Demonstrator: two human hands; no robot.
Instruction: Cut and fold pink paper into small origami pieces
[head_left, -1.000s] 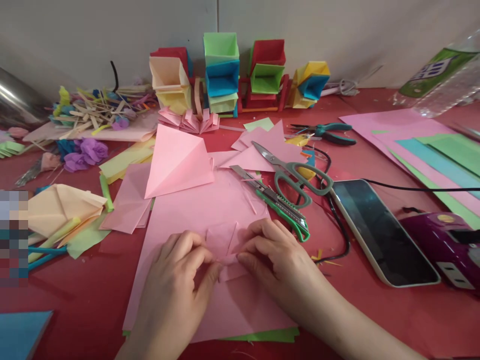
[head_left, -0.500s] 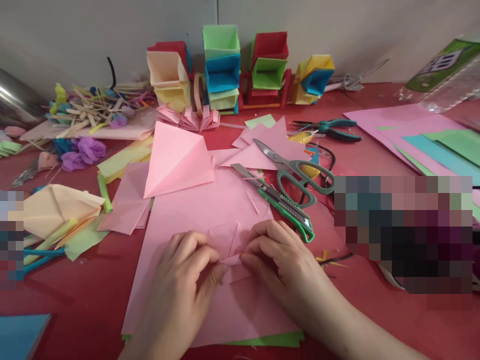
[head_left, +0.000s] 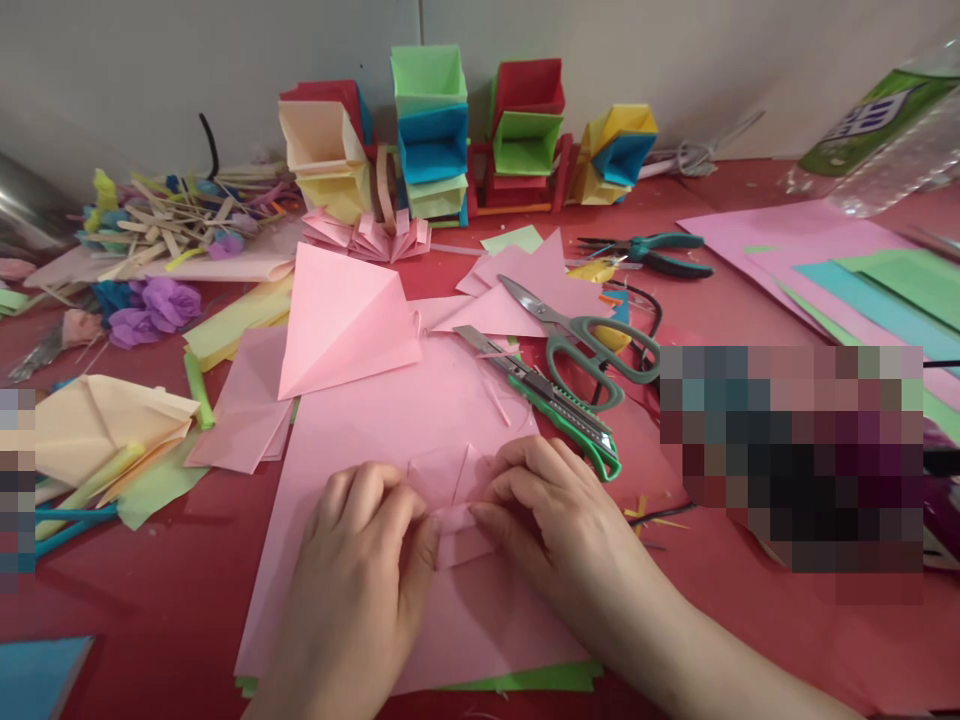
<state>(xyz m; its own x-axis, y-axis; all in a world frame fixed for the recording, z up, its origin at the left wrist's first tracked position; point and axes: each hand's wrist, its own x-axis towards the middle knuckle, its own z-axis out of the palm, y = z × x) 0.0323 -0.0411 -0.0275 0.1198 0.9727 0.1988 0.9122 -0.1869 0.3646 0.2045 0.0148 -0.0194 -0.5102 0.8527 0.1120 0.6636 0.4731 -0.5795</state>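
Note:
Between my two hands lies a small folded piece of pink paper (head_left: 466, 545), creased, with a narrow band turned over along its middle. My left hand (head_left: 367, 550) pinches its left side, the thumb against the fold. On the other side my right hand (head_left: 551, 505) grips the paper between thumb and curled fingers. Under both hands is a large pink sheet (head_left: 345, 430), lying on green paper (head_left: 517, 683) that shows at the front edge. A green utility knife (head_left: 559, 410) with its blade out and grey-handled scissors (head_left: 581, 340) rest just beyond my right hand.
A folded pink paper shape (head_left: 349, 320) stands at the large sheet's far edge. Coloured paper boxes (head_left: 431, 140) line the wall. Pliers (head_left: 652, 253), a plastic bottle (head_left: 877, 130) and coloured sheets (head_left: 847, 280) are at right. Paper flowers (head_left: 161, 305) and craft sticks (head_left: 169, 225) crowd the left.
My left thumb has shifted slightly down along the small paper's left side. My right hand keeps its grip. The whole view has moved a little.

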